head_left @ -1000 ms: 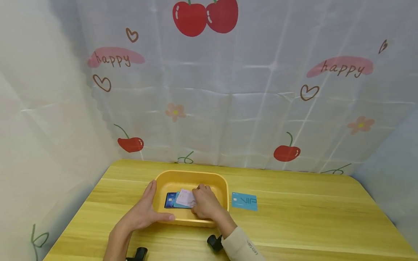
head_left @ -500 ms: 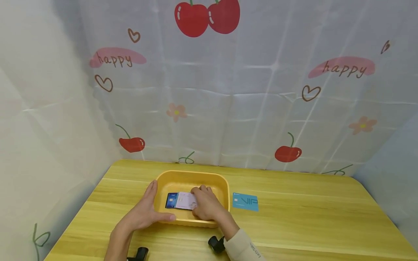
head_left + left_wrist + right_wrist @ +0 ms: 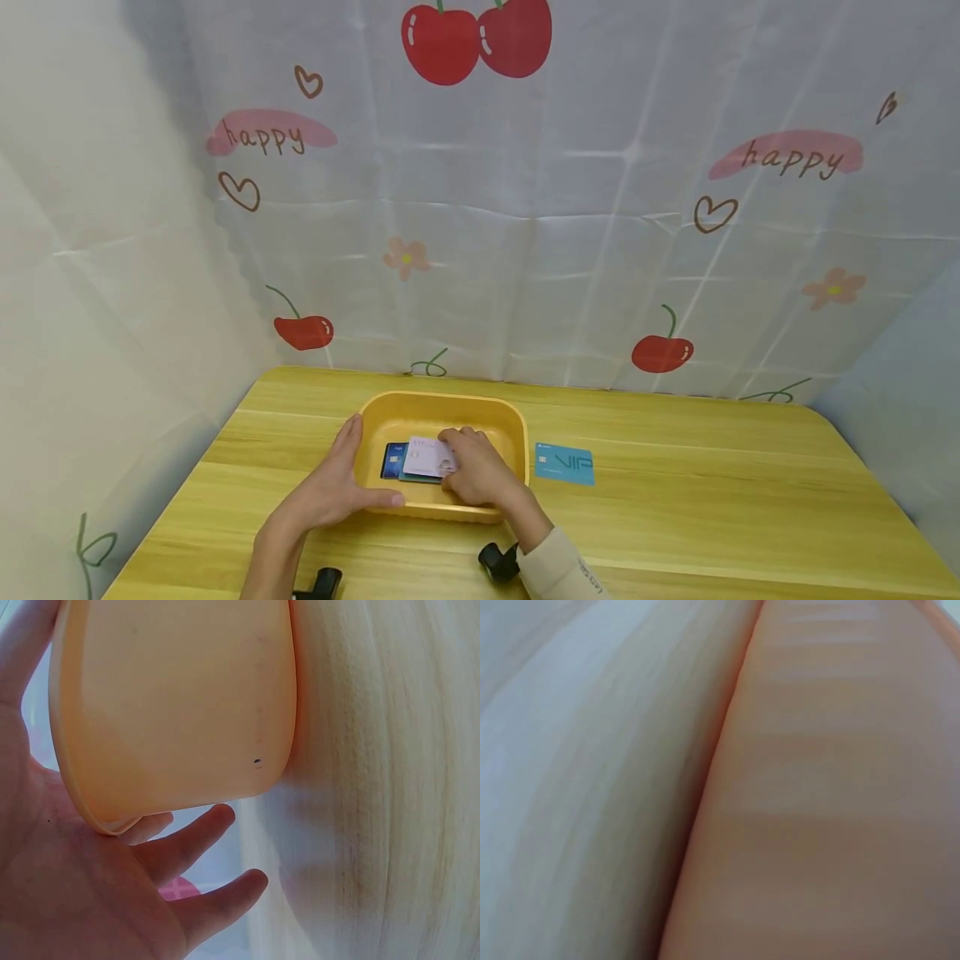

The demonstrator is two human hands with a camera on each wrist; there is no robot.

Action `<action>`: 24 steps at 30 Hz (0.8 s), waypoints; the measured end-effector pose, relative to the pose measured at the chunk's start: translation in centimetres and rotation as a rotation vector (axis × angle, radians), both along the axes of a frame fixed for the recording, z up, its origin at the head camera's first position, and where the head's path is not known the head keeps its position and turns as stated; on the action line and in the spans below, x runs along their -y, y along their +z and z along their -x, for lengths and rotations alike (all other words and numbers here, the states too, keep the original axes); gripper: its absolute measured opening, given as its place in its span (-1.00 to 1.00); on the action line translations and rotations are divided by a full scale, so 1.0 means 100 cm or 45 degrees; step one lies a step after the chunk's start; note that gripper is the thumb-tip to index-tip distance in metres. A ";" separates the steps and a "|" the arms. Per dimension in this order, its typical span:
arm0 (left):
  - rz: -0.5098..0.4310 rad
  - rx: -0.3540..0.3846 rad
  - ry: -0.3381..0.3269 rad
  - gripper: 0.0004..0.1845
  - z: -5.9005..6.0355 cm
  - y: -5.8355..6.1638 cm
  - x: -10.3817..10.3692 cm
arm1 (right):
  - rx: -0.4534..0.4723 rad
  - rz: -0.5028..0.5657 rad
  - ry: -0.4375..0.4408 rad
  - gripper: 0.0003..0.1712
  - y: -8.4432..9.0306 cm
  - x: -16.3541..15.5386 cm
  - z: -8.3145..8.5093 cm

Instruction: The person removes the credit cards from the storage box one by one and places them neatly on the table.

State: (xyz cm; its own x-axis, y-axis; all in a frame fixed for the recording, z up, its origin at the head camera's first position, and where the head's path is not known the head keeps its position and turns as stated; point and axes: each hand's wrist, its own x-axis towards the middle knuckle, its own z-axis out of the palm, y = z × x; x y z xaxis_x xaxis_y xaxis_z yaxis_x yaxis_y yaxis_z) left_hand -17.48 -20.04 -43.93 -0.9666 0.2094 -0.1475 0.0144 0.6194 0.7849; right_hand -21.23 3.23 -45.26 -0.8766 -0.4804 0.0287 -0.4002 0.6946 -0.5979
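Left hand (image 3: 330, 492): at the left end of the tray, its fingers spread and nearly straight, the thumb lying on the near rim; it touches the tray. Right hand (image 3: 477, 469): inside the tray, its fingers bent and drawn close on the right end of the pale card; whether they also have hold of the teal card cannot be told.

Tray (image 3: 450, 397): yellow, rounded corners, upright on the desk (image 3: 712, 483); ribbing on one outer wall shows in the right wrist view.

Cards in the tray, overlapping: pale card (image 3: 426, 457), pinkish, lettered "VIP", on top; teal card (image 3: 420, 478), mostly covered, below it; dark blue card (image 3: 392, 461), chip visible, leftmost.

VIP card (image 3: 564, 464): one, teal, flat on the desk, just beside the tray's right wall.

Also: cream sleeve (image 3: 557, 567) on the right arm; white sheet (image 3: 525, 275) behind the desk, printed with cherries, hearts, flowers and "happy".
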 end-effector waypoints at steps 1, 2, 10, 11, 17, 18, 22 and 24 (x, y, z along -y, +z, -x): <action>0.002 0.000 0.000 0.46 0.000 0.000 0.000 | 0.000 0.008 -0.005 -0.37 0.000 0.000 0.000; 0.004 0.000 0.000 0.46 0.000 0.000 0.000 | 0.000 0.022 -0.009 -0.38 0.000 0.000 0.000; 0.007 0.008 0.002 0.46 0.000 -0.001 0.001 | -0.013 0.154 -0.021 -0.38 0.000 0.000 0.002; 0.009 0.007 0.002 0.46 0.000 -0.001 0.001 | -0.006 0.165 -0.018 -0.38 0.000 0.000 0.002; 0.018 0.010 0.001 0.46 0.000 -0.001 0.000 | -0.002 0.223 0.016 -0.36 -0.001 -0.001 0.004; 0.017 0.011 0.001 0.46 0.000 -0.001 0.000 | -0.001 0.233 0.021 -0.36 -0.001 -0.001 0.004; 0.011 0.008 0.000 0.47 0.000 0.000 0.000 | 0.011 0.263 0.030 -0.36 0.000 -0.002 0.004; 0.010 0.002 -0.001 0.47 0.000 0.000 0.000 | 0.018 0.278 0.031 -0.36 0.001 -0.002 0.004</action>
